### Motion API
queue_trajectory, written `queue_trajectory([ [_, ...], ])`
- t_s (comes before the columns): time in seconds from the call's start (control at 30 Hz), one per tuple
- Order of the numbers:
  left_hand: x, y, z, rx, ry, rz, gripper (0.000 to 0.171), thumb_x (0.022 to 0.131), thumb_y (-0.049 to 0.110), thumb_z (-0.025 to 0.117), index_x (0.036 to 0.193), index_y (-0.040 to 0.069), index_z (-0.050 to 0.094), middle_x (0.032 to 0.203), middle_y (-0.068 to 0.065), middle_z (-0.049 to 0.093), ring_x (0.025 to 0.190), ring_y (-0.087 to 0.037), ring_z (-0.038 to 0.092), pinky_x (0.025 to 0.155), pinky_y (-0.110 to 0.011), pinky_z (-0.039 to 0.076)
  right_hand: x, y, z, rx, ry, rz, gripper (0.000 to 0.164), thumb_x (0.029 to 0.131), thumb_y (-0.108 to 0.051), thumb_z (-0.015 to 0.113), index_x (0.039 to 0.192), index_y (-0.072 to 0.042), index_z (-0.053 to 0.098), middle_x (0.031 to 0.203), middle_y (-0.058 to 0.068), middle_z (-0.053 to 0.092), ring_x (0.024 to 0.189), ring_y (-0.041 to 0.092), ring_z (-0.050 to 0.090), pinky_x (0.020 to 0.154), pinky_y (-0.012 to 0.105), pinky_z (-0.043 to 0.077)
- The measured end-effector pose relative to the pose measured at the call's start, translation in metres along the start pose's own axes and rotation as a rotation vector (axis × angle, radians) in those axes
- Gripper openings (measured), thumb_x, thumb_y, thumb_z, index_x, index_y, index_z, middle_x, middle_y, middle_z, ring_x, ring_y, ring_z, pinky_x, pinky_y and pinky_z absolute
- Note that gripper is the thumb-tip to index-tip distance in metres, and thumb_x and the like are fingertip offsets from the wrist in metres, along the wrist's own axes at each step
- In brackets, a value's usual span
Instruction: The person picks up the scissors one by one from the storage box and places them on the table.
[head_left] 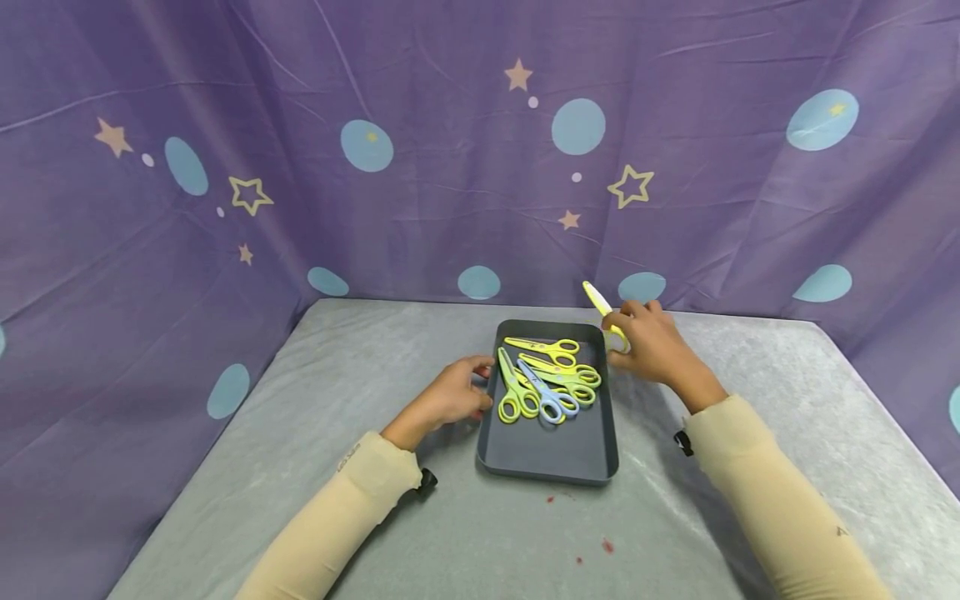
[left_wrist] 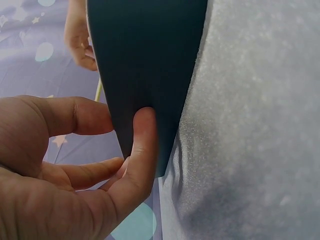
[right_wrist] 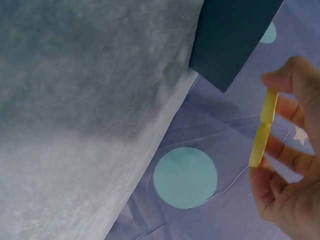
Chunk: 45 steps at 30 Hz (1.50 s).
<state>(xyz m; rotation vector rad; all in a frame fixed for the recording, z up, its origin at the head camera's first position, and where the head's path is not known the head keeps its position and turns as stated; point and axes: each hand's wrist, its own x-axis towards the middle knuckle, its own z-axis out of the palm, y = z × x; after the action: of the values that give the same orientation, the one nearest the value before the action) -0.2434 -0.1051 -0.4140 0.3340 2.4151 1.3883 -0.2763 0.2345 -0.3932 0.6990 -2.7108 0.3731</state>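
Note:
A dark grey tray (head_left: 546,450) stands on the table, with several scissors (head_left: 551,404) in yellow, green and light blue heaped inside it. My left hand (head_left: 455,390) is at the tray's left wall; in the left wrist view its curved fingers (left_wrist: 145,130) hold that side, one fingertip on the outer face and others at the rim. Above the tray's far right corner, my right hand (head_left: 651,346) grips yellow scissors (head_left: 597,300) by the handles, blades pointing up and left. The right wrist view shows the handle loops (right_wrist: 262,132) edge-on between thumb and fingers.
A grey cloth covers the table (head_left: 360,358), with small red spots (head_left: 607,546) in front of the tray. Purple curtain fabric (head_left: 450,225) with stars and blue dots hangs behind and to the sides.

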Motion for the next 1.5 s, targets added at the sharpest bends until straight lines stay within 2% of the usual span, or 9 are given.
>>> queue_trajectory([
  [0.13,0.0,0.0,0.0,-0.001,0.002,0.0,0.075,0.084,-0.01,0.064,0.155,0.001,0.041,0.141,-0.02,0.05,0.077,-0.025,0.069,0.067,-0.039,0.062,-0.003,0.004,0.0,-0.023,0.039,0.074,0.037,0.078,-0.015,0.077,0.113,-0.006,0.071,0.109,0.023,0.06,0.093,0.046,0.049,0.071,0.059,0.044],
  [0.27,0.0,0.0,0.0,-0.001,0.003,-0.001,0.075,0.085,-0.01,0.065,0.155,0.001,0.041,0.141,-0.019,0.051,0.078,-0.025,0.069,0.067,-0.039,0.062,-0.005,0.008,0.002,-0.026,0.044,0.131,0.038,0.078,-0.016,0.076,0.114,-0.004,0.07,0.107,0.024,0.06,0.09,0.047,0.05,0.069,0.059,0.045],
  [0.5,-0.001,-0.001,0.0,-0.003,0.005,0.004,0.075,0.084,-0.01,0.064,0.154,0.001,0.042,0.141,-0.019,0.051,0.076,-0.025,0.069,0.066,-0.038,0.062,-0.007,0.017,0.009,-0.011,-0.054,0.203,0.039,0.082,-0.018,0.077,0.117,-0.003,0.068,0.112,0.029,0.059,0.095,0.053,0.05,0.072,0.064,0.047],
  [0.7,-0.001,0.0,0.001,0.001,0.002,-0.004,0.075,0.085,-0.01,0.064,0.155,0.002,0.041,0.142,-0.019,0.05,0.076,-0.026,0.069,0.067,-0.039,0.062,-0.006,0.023,0.014,0.01,-0.148,0.239,0.039,0.082,-0.018,0.076,0.117,-0.003,0.07,0.111,0.03,0.058,0.092,0.051,0.051,0.068,0.061,0.049],
  [1.03,0.0,-0.001,0.0,0.011,0.006,-0.004,0.075,0.085,-0.009,0.065,0.155,0.002,0.042,0.142,-0.018,0.051,0.075,-0.024,0.068,0.066,-0.039,0.062,-0.005,0.028,0.02,0.039,-0.232,0.221,0.037,0.082,-0.021,0.081,0.111,-0.001,0.07,0.1,0.026,0.061,0.09,0.047,0.056,0.075,0.059,0.047],
  [1.33,0.0,-0.001,0.001,-0.006,0.009,0.002,0.074,0.084,-0.011,0.065,0.154,0.0,0.042,0.14,-0.02,0.051,0.078,-0.02,0.067,0.065,-0.036,0.062,-0.006,0.03,0.022,0.065,-0.311,0.236,0.036,0.086,-0.02,0.081,0.114,0.0,0.07,0.103,0.023,0.063,0.095,0.042,0.056,0.079,0.058,0.046],
  [1.5,0.0,-0.001,0.001,0.0,0.008,0.0,0.074,0.084,-0.011,0.065,0.154,0.001,0.042,0.14,-0.02,0.051,0.078,-0.02,0.067,0.066,-0.037,0.062,-0.007,0.031,0.021,0.072,-0.346,0.223,0.031,0.087,-0.02,0.08,0.109,0.0,0.07,0.098,0.018,0.065,0.097,0.041,0.058,0.085,0.06,0.045],
])
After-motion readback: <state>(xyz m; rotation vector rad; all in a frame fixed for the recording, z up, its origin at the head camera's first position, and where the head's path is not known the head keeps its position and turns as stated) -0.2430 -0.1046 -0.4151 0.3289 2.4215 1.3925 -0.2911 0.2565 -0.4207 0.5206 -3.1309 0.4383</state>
